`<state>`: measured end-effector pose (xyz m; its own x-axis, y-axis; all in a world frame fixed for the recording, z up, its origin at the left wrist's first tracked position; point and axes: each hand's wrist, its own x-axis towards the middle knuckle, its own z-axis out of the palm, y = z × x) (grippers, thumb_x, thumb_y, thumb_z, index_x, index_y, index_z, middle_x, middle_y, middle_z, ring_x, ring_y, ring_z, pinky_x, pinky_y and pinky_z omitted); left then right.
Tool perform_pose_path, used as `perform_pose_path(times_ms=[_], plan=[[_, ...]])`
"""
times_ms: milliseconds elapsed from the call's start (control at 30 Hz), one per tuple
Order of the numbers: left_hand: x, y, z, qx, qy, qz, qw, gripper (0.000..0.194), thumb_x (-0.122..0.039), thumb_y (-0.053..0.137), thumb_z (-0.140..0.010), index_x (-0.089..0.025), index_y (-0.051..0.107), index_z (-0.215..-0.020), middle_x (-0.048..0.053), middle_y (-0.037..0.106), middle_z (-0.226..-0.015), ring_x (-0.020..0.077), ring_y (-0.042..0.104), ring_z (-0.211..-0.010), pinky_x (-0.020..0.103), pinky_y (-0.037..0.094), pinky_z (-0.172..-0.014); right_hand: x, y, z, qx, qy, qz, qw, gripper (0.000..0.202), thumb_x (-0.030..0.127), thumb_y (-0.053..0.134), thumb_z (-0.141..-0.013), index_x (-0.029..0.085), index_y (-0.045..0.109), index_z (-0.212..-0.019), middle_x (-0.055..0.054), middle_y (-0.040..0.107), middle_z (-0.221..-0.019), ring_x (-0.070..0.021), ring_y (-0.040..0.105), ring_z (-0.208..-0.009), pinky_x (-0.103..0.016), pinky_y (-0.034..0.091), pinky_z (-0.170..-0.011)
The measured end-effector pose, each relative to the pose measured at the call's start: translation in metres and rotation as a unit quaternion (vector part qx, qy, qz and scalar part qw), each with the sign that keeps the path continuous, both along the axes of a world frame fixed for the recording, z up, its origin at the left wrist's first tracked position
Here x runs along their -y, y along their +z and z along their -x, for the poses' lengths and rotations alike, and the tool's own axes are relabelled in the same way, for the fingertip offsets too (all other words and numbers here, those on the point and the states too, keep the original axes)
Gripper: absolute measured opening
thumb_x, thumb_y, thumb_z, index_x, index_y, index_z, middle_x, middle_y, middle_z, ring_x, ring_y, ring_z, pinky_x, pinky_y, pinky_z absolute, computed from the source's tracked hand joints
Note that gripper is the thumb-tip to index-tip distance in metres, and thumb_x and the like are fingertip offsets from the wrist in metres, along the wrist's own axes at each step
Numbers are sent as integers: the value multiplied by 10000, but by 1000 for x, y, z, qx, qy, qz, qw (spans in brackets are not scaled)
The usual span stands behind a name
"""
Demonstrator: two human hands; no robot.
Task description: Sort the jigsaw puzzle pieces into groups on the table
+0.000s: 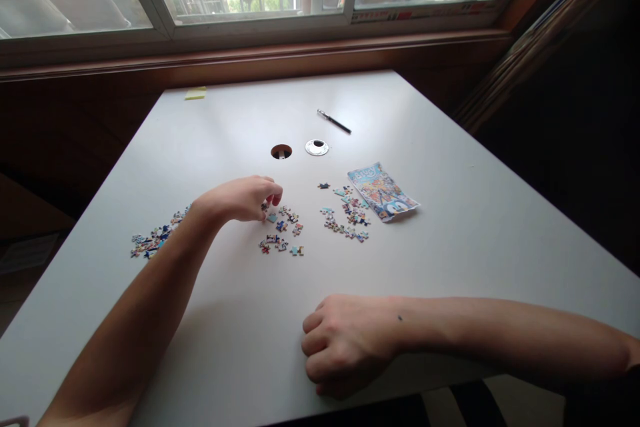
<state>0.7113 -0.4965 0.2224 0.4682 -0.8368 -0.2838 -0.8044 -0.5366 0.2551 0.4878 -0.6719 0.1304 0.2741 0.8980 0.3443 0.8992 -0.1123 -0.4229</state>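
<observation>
Several puzzle pieces [281, 225] lie loosely spread on the white table [240, 320]. My left hand [247, 197] is over the upper left edge of this group, fingers bent down around a small piece near the fingertips; whether it is gripped cannot be made out. My right hand [345, 345] rests as a fist near the table's front edge, away from the pieces. Another cluster of pieces [347, 217] lies to the right, beside a colourful picture sheet [384, 192]. A denser pile of pieces [155, 240] sits at the left, partly hidden by my left forearm.
A black pen [334, 121] lies toward the back. Nearer are an open round hole [281, 151] in the tabletop and a round metallic cover [317, 147]. A yellow sticky note [195, 93] is at the far left corner, below the window.
</observation>
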Motion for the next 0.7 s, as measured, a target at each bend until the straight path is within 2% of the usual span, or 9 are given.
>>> perform_pose_path(times_ms=[133, 200, 300, 400, 533, 700], plan=[[17, -8, 14, 50, -31, 71, 996, 155, -146, 575, -854, -201, 682, -952, 56, 680, -1016, 186, 628, -873, 284, 464, -718, 0, 1, 0, 3, -6, -17, 1000, 347, 368, 650, -885, 216, 431, -662, 35, 539, -660, -139, 430, -648, -281, 288, -503], [32, -20, 25, 88, -78, 135, 984, 187, -140, 530, -923, -190, 696, -993, 71, 694, -1053, 200, 636, -944, 312, 482, -795, 0, 3, 0, 5, -8, -17, 1000, 344, 365, 658, -879, 216, 436, -662, 38, 536, -658, -139, 424, -642, -280, 285, -503], [53, -41, 41, 113, -143, 222, 958, 293, -136, 466, -995, -195, 650, -1215, 82, 700, -1172, 218, 617, -1106, 349, 485, -925, 0, 6, 0, 8, -12, -14, 1000, 338, 356, 662, -877, 215, 444, -660, 39, 537, -653, -139, 424, -641, -281, 284, -504], [64, -54, 50, 116, -145, 263, 947, 315, -133, 443, -1020, -181, 613, -1280, 86, 732, -1065, 208, 645, -1033, 334, 508, -870, 0, 8, -1, 13, -12, -16, 1000, 333, 352, 671, -868, 215, 451, -659, 39, 538, -649, -138, 428, -642, -283, 291, -509], [64, -54, 51, 118, -133, 256, 950, 224, -112, 478, -997, -160, 689, -1059, 78, 719, -901, 202, 642, -877, 321, 506, -781, 0, 8, -1, 12, -8, -16, 1000, 330, 358, 673, -869, 214, 459, -663, 39, 538, -653, -137, 429, -643, -283, 292, -511], [60, -50, 51, 108, -114, 237, 959, 248, -58, 503, -935, -149, 685, -1076, 106, 678, -1045, 213, 612, -927, 328, 512, -799, 1, 7, -1, 8, -8, -13, 1000, 334, 363, 657, -880, 213, 457, -659, 37, 536, -652, -137, 427, -645, -283, 295, -511]])
